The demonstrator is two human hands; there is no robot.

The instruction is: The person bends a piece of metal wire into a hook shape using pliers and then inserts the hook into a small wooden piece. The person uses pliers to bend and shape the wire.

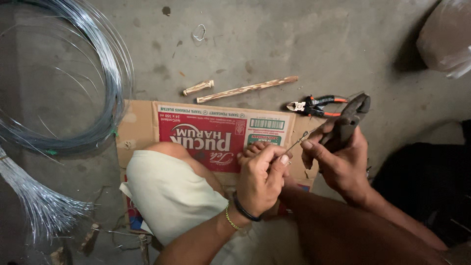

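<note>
The person sits on a flattened cardboard box (142, 122) spread on the concrete floor (294, 39), one knee bent up under pale shorts (167, 191). The left hand (262, 179) is curled tight, thumb and fingertips pinching a short piece of thin wire (297, 143) that pokes up and to the right. Just beside it, the right hand (338, 162) is wrapped around a pair of dark pliers (349, 120), handles pointing up and away; its thumb lies close to the wire's free end. Whether the plier tip actually bites the wire I cannot tell, the fingers hide it. The two hands are nearly touching, over the far right part of the cardboard.

A dark band and a gold-coloured bracelet (230, 219) sit on the left wrist. Beyond the hands, on the floor at the box's edge, lie orange-handled cutters (314, 105). Further left rest a long wooden stick (248, 89) and a short wooden peg (198, 88). A big coil of silvery wire (110, 73) fills the left side, with a bundle of straight cut wires (29, 196) fanned out below it.
</note>
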